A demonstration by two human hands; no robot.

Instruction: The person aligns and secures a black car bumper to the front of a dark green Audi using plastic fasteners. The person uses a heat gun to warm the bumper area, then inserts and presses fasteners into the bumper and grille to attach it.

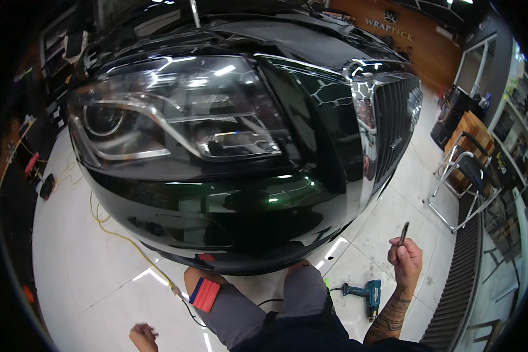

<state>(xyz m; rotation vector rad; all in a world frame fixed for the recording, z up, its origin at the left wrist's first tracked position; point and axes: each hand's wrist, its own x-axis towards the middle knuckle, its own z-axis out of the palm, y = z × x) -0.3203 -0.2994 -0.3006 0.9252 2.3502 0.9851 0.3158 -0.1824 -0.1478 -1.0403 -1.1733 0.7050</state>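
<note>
My right hand (405, 256) is raised at the lower right, closed around a slim, dark, pen-like tool (404, 232) that points upward; its exact kind is too small to tell. At the lower left edge, my left hand (144, 338) is low and apart from the car, its fingers curled together; anything in them is hidden. A red squeegee (206, 295) with a dark blue edge lies on my left thigh. In front of me stands a glossy dark green car bumper (258, 202), below a large clear headlight (182, 111). Neither hand touches the car.
A teal heat gun (366, 293) rests on the tiled floor between my right leg and right forearm. A yellow cord (123, 237) runs along the floor at left. The car's grille (393, 120) is to the right, and a folding chair (466, 176) stands farther right.
</note>
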